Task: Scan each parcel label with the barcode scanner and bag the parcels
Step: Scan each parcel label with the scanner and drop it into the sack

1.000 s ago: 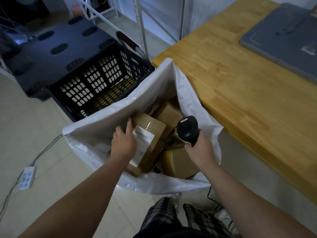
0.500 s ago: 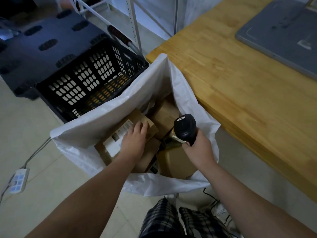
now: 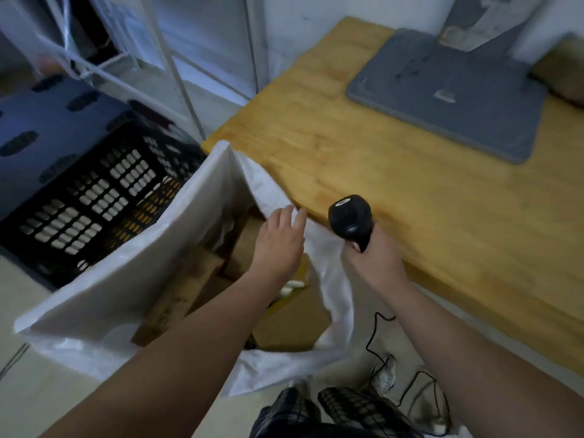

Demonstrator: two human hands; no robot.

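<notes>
**Parcels in the bag, scanner in hand.**

Our right hand (image 3: 374, 260) had its fingers curled round the grip of the black barcode scanner (image 3: 349, 221), held head-up over the edge of the wooden table (image 3: 410, 184). Our left hand (image 3: 279, 245) held nothing. Its fingers were straight and loosely spread, tips at the far rim of the white bag (image 3: 104, 298); we could not tell whether they touched it. Several cardboard parcels (image 3: 290, 324) lay inside the bag, which stood on the floor between the table and the black crate (image 3: 94, 197). The crate looked empty as far as we could see, and neither hand carried a parcel. We judged the scanning and bagging mostly done, with perhaps only closing the bag left. A blurred brown shape (image 3: 565, 77) at the table's far corner might have been one more parcel.
</notes>
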